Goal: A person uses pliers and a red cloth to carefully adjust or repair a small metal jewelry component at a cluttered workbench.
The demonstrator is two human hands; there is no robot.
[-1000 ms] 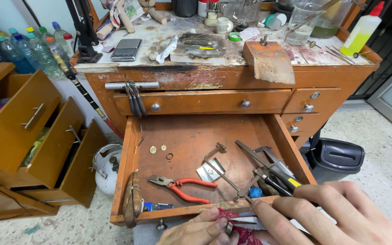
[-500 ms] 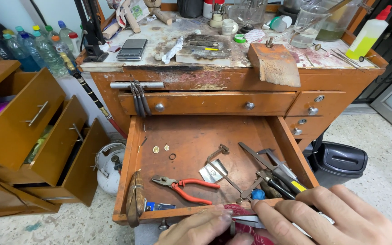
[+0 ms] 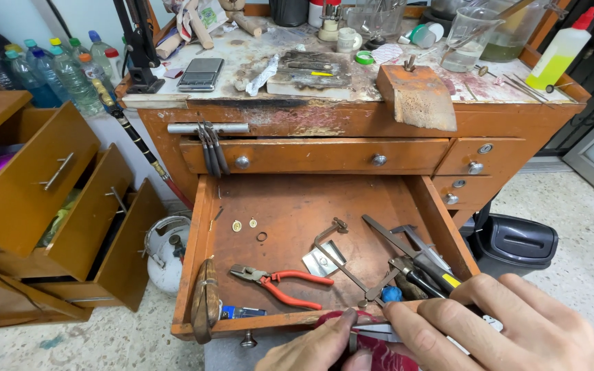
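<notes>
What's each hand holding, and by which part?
Both the left hand and right hand pinch a thin silvery metal tool over a red cloth, fingertips at its visible end; what kind of tool cannot be told.

Small craft workshop, prob. jeweller's bench. Worn wooden workbench (image 3: 352,120), top stained and scorched, w/ bench pin (image 3: 417,96) fixed at front edge. Open drawer (image 3: 290,213) holds pliers (image 3: 280,282), saw frame (image 3: 342,257), calipers (image 3: 407,244), small rings (image 3: 261,236). On top: pocket scale (image 3: 201,73), glass beaker (image 3: 463,41), glue bottle (image 3: 562,49). Gas cylinder (image 3: 166,251) on floor beside bench.
</notes>
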